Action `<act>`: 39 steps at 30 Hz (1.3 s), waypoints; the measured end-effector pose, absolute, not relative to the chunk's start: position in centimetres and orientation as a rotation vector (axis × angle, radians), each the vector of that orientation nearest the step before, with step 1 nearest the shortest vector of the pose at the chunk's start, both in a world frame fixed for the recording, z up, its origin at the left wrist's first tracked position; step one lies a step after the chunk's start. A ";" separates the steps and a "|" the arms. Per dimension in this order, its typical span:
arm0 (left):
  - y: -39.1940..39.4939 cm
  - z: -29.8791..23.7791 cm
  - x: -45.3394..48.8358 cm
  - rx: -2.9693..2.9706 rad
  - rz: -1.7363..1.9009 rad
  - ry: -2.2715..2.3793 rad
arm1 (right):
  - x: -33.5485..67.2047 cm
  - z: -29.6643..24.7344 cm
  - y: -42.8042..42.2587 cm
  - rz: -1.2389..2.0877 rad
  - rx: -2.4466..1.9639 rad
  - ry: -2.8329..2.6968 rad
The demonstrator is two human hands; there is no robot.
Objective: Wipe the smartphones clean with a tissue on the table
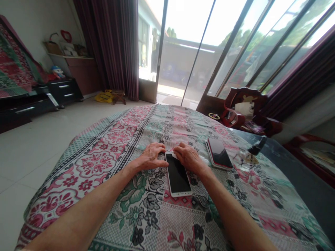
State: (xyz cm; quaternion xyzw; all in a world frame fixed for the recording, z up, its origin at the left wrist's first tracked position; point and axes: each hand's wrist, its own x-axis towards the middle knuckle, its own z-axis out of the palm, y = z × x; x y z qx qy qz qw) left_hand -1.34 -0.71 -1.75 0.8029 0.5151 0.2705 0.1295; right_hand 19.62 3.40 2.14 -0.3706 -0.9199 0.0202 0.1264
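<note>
A white-framed smartphone (179,176) lies screen up on the patterned tablecloth, its far end between my two hands. My left hand (151,156) steadies it, with the thumb at the left edge and the fingers by the far left corner. Over the far end of the screen, my right hand (188,157) has its fingers curled and pressed down on a white wipe (203,159). Only bits of this wipe show around the hand, so its full shape is hidden. The screen is dark.
To the right lies a stack of dark-screened devices (220,154), the top one red-edged. Beyond it stands a clear glass container (246,158) with a black object at its top. The floral tablecloth (104,164) covers the round table. A carved wooden chair (242,108) is behind.
</note>
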 end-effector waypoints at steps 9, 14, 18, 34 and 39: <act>-0.5 -2.0 -1.3 2.318 0.785 1.514 | 17.1 2.3 2.6 -0.098 -1.006 -2.774; -0.4 -2.3 -1.4 2.317 0.781 1.511 | 16.9 2.3 2.5 -0.077 -0.994 -2.763; -0.5 -2.2 -1.4 2.317 0.786 1.520 | 17.9 2.0 3.0 -0.016 -0.983 -2.736; -0.7 -1.5 -1.3 2.319 0.751 1.523 | 22.0 2.5 3.9 0.104 -1.137 -2.644; -0.7 -1.4 -1.2 2.314 0.746 1.529 | 21.0 2.4 3.5 -0.013 -1.090 -2.682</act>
